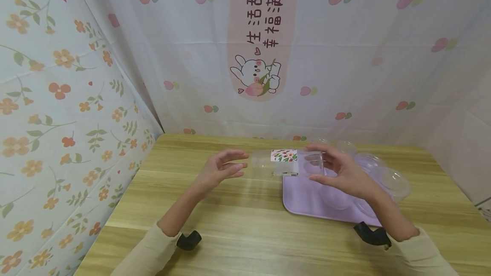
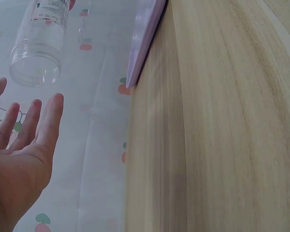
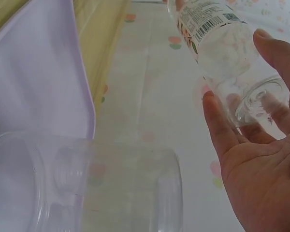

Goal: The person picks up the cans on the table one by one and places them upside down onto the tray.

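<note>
A clear plastic jar [image 1: 264,165] with a flowered label lies on its side in the air, above the table. My right hand [image 1: 341,173] grips it around the base end, thumb on one side and fingers on the other. The right wrist view shows the round base of the jar [image 3: 227,55] between thumb and fingers, with a barcode on the label. Facing the jar's uncapped, threaded mouth is my left hand [image 1: 221,168], its fingers loosely extended. In the left wrist view, a small gap separates the left fingertips [image 2: 57,101] from the rim.
A lavender tray [image 1: 303,207] lies on the wooden table [image 1: 245,242], right of centre. Several clear containers [image 1: 397,182] are on and around it; one clear jar [image 3: 135,188] looms close in the right wrist view. Printed curtains [image 1: 184,54] rise behind and at the left.
</note>
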`<state>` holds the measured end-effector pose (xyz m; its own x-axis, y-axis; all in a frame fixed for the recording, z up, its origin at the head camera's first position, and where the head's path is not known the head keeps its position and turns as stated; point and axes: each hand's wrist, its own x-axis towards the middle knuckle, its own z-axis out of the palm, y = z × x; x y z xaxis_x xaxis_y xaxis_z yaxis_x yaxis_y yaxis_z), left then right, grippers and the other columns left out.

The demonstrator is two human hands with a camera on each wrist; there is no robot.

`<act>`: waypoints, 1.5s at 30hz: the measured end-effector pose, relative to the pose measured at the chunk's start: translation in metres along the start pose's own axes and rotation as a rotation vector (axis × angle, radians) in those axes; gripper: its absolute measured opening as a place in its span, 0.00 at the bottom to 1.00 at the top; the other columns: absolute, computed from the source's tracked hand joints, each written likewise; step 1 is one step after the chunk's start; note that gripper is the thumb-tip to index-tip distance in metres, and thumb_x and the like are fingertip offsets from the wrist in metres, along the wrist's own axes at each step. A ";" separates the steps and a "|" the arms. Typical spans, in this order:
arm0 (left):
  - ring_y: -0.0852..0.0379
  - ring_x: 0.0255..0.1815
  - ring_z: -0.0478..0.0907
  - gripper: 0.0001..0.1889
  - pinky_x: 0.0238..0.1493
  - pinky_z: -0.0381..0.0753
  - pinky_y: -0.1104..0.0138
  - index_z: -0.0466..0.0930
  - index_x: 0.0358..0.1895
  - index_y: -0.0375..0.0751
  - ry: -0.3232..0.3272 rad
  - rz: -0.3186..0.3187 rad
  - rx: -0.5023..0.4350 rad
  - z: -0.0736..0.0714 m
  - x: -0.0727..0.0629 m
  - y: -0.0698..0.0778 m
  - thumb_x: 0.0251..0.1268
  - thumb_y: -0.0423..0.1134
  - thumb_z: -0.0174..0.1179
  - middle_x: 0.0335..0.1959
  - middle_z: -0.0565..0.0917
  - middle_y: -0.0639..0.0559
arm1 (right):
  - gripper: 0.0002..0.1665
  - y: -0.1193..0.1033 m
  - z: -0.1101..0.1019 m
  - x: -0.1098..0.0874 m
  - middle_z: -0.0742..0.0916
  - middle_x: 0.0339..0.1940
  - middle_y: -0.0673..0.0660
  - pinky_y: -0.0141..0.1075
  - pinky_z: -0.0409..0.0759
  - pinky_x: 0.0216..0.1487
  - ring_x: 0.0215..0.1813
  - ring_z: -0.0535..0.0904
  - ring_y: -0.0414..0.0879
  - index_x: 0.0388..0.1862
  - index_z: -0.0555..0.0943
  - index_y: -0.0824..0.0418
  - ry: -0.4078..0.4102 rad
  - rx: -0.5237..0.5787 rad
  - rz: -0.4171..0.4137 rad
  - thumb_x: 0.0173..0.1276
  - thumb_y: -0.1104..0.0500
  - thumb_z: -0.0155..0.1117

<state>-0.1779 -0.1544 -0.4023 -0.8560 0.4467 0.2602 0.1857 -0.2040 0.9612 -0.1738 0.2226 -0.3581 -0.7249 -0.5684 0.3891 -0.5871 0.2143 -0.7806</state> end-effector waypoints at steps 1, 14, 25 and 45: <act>0.35 0.63 0.76 0.23 0.56 0.81 0.50 0.71 0.67 0.29 0.002 -0.002 0.004 0.000 0.000 0.000 0.73 0.31 0.62 0.65 0.74 0.31 | 0.42 0.000 -0.001 0.000 0.74 0.69 0.62 0.32 0.75 0.63 0.63 0.76 0.56 0.72 0.71 0.63 0.001 -0.003 -0.001 0.59 0.74 0.75; 0.41 0.61 0.79 0.21 0.56 0.81 0.51 0.72 0.67 0.29 0.013 -0.002 0.022 -0.006 -0.003 0.000 0.74 0.30 0.60 0.65 0.74 0.30 | 0.42 -0.001 -0.007 -0.003 0.75 0.68 0.62 0.31 0.75 0.63 0.63 0.77 0.54 0.72 0.71 0.63 0.009 -0.019 -0.003 0.59 0.75 0.75; 0.41 0.61 0.79 0.22 0.56 0.81 0.51 0.71 0.67 0.28 0.016 0.011 0.041 -0.009 -0.003 0.000 0.73 0.30 0.61 0.64 0.76 0.34 | 0.43 -0.003 -0.014 -0.009 0.75 0.69 0.62 0.28 0.71 0.64 0.65 0.75 0.50 0.73 0.70 0.63 0.017 -0.082 0.028 0.59 0.73 0.76; 0.40 0.62 0.78 0.22 0.56 0.81 0.52 0.72 0.67 0.30 0.019 0.003 0.115 -0.023 -0.007 0.001 0.73 0.31 0.62 0.63 0.77 0.37 | 0.44 0.001 -0.032 -0.017 0.76 0.68 0.62 0.26 0.71 0.63 0.64 0.77 0.46 0.72 0.72 0.61 0.024 -0.178 0.067 0.56 0.70 0.79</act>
<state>-0.1829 -0.1775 -0.4047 -0.8640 0.4298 0.2620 0.2412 -0.1034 0.9650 -0.1733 0.2578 -0.3504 -0.7714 -0.5298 0.3525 -0.5905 0.3896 -0.7068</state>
